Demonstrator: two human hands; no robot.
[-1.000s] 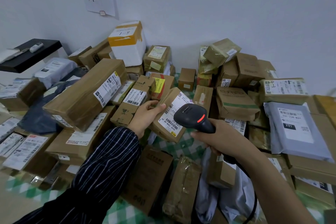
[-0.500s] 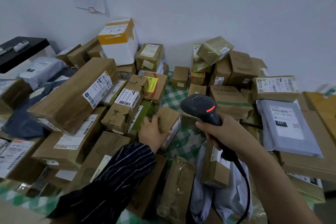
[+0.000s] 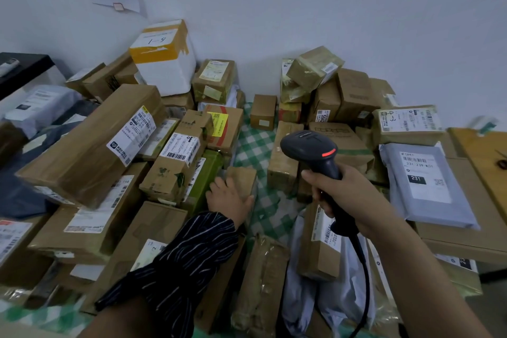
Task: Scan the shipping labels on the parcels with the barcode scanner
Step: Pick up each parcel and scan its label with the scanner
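My left hand (image 3: 229,197), in a dark striped sleeve, grips a small brown parcel (image 3: 244,177) that sits low in the pile beside a green box (image 3: 204,175); fingers lie over its top and the thumb wraps its right side. Its label is out of sight. My right hand (image 3: 348,195) holds the black barcode scanner (image 3: 310,145) by the handle, raised to the right of that parcel, with a red light lit on its head. The scanner cable (image 3: 363,269) hangs down from the handle. Labelled parcels lie all around.
A long brown box (image 3: 90,143) and a labelled carton (image 3: 175,162) are stacked on the left. A grey poly bag (image 3: 422,181) lies on the right, a white foam box (image 3: 164,63) at the back. Green checked cloth (image 3: 255,145) shows between the piles. A black shelf (image 3: 24,66) is far left.
My left hand has lowered the small parcel from in front of the scanner, label turned away, down into the pile. The scanner has drawn back to the right and upward.
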